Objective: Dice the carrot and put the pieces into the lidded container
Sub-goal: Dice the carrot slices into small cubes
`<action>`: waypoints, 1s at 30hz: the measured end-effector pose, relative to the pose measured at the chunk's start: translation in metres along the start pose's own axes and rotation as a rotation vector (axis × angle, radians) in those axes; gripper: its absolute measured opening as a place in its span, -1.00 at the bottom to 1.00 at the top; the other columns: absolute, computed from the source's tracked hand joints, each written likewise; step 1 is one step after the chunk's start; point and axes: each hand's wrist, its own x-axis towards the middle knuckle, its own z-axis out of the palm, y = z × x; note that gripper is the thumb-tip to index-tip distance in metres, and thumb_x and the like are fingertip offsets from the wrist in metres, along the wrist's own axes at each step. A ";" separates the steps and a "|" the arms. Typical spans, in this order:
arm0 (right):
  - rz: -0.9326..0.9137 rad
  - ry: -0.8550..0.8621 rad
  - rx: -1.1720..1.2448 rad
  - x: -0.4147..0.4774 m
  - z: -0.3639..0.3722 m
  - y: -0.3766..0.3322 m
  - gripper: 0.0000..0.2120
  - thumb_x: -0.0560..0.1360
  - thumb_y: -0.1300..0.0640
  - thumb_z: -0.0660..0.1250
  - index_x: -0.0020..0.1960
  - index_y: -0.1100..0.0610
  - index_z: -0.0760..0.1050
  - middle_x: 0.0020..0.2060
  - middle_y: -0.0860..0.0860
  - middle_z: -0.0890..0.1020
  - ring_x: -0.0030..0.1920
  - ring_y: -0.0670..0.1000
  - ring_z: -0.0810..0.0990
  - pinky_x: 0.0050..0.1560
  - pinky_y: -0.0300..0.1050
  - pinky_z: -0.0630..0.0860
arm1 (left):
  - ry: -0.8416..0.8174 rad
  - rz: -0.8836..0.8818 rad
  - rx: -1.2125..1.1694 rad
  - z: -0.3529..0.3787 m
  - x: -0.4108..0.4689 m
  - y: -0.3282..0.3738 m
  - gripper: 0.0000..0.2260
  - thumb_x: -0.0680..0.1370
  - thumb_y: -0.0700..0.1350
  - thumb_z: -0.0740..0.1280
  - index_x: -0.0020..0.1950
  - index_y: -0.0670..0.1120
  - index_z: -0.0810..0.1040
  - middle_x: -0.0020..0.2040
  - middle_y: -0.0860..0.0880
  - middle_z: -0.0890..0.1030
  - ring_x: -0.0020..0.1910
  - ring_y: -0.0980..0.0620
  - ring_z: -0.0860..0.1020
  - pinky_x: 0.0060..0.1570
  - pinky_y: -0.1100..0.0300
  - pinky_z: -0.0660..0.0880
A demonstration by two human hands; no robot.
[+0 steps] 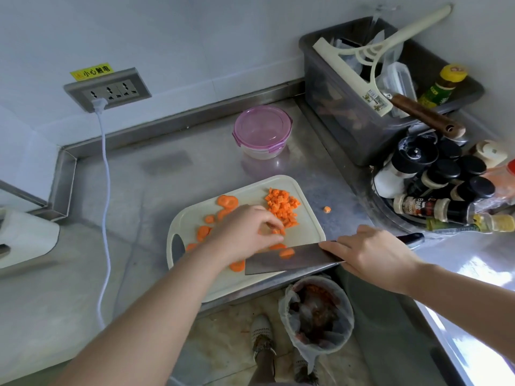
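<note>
On cutting board (306, 231), near edge: left hand (245, 232) curling fingers round carrot slices (204, 231), bunching them for dicing; right hand (373, 254) gripping cleaver (267, 264), blade waiting alongside. Diced pile (281, 206) sitting far right, lidded container (262, 132) beyond, closed.

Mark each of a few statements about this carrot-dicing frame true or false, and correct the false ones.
1. The lidded container is closed. True.
2. Diced carrot is already inside it. False: it looks empty; the diced carrot pile lies on the cutting board.
3. The right hand grips the knife. True.
4. All the carrot is on the board. False: one stray piece lies on the counter to the board's right.
5. Every piece is diced. False: round carrot slices lie on the board's left side.
</note>
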 end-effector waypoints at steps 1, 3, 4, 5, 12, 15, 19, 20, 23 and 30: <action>-0.004 -0.004 0.005 0.004 -0.001 -0.002 -0.52 0.09 0.21 0.61 0.00 0.09 0.66 -0.44 -0.07 0.58 -0.59 0.03 0.42 -0.47 -0.28 0.36 | -0.056 0.036 0.079 0.008 0.001 0.006 -0.79 0.46 0.06 0.42 0.07 0.09 0.64 -0.01 0.16 0.58 0.03 0.14 0.49 0.07 0.20 0.42; -0.012 0.022 0.011 0.009 -0.002 -0.004 -0.54 0.09 0.22 0.61 -0.01 0.09 0.67 -0.45 -0.08 0.57 -0.59 0.03 0.42 -0.46 -0.29 0.35 | -0.105 0.055 0.175 0.021 0.004 0.008 -0.79 0.47 0.08 0.39 0.08 0.11 0.62 0.07 0.14 0.60 0.11 0.11 0.48 0.14 0.13 0.42; -0.017 0.027 0.012 0.011 -0.004 -0.004 -0.54 0.08 0.23 0.61 -0.03 0.09 0.67 -0.45 -0.08 0.57 -0.59 0.03 0.42 -0.46 -0.29 0.34 | -0.108 0.053 0.183 0.025 0.004 0.006 -0.82 0.47 0.06 0.38 0.06 0.11 0.62 0.06 0.14 0.62 0.11 0.09 0.50 0.13 0.11 0.43; -0.019 0.021 0.015 0.012 -0.005 -0.005 -0.55 0.08 0.24 0.61 -0.03 0.09 0.67 -0.45 -0.08 0.57 -0.59 0.03 0.41 -0.45 -0.29 0.33 | -0.105 0.043 0.171 0.027 0.005 0.004 -0.84 0.48 0.04 0.37 0.03 0.10 0.62 0.04 0.14 0.63 0.08 0.09 0.52 0.12 0.10 0.45; -0.014 -0.049 0.024 0.005 0.001 -0.001 -0.61 0.16 0.25 0.53 -0.03 0.06 0.64 -0.46 -0.08 0.55 -0.59 0.03 0.37 -0.45 -0.25 0.31 | -0.129 -0.085 -0.029 0.033 0.009 -0.001 -0.86 0.44 -0.06 0.42 -0.01 0.07 0.62 -0.25 0.19 0.56 -0.14 0.17 0.57 -0.02 0.20 0.52; 0.053 -0.087 0.104 -0.009 0.002 0.003 -0.68 0.22 0.18 0.49 -0.03 0.01 0.64 -0.45 -0.10 0.55 -0.58 0.02 0.40 -0.49 -0.25 0.36 | 0.003 -0.192 -0.217 0.017 0.015 -0.018 -0.87 0.45 -0.17 0.42 -0.09 0.05 0.59 -0.27 0.15 0.57 -0.25 0.16 0.54 -0.08 0.21 0.51; 0.418 -0.162 0.293 -0.032 0.001 0.002 -0.77 0.53 0.11 0.32 0.17 -0.06 0.54 -0.25 -0.11 0.65 -0.34 0.01 0.59 -0.37 -0.11 0.51 | 0.258 -0.277 -0.257 0.002 0.013 -0.039 -0.87 0.45 -0.22 0.42 -0.08 0.00 0.59 -0.27 0.18 0.56 -0.29 0.24 0.51 -0.17 0.26 0.47; 0.524 -0.186 0.367 -0.035 0.001 0.002 -0.77 0.58 0.08 0.24 0.23 -0.05 0.51 -0.22 -0.10 0.64 -0.30 -0.02 0.59 -0.33 -0.15 0.47 | 0.258 -0.261 -0.235 0.006 0.011 -0.037 -0.87 0.45 -0.22 0.42 -0.07 -0.01 0.60 -0.28 0.19 0.55 -0.29 0.26 0.50 -0.18 0.29 0.46; 0.684 -0.105 0.526 -0.034 0.005 -0.003 -0.79 0.61 0.10 0.18 0.19 0.04 0.51 -0.42 -0.13 0.46 -0.44 -0.13 0.41 -0.43 -0.29 0.23 | 0.143 -0.112 -0.076 0.034 0.002 -0.017 -0.87 0.45 -0.17 0.41 -0.03 -0.01 0.63 -0.25 0.19 0.55 -0.27 0.25 0.51 -0.11 0.28 0.48; 0.683 -0.079 0.577 -0.021 0.006 -0.012 -0.77 0.61 0.10 0.17 0.22 0.04 0.50 -0.45 -0.07 0.48 -0.41 0.02 0.49 -0.46 -0.27 0.26 | 0.062 0.139 0.256 0.075 -0.004 -0.007 -0.86 0.53 -0.09 0.30 0.04 -0.03 0.61 0.05 0.08 0.61 0.00 0.00 0.56 0.12 0.15 0.33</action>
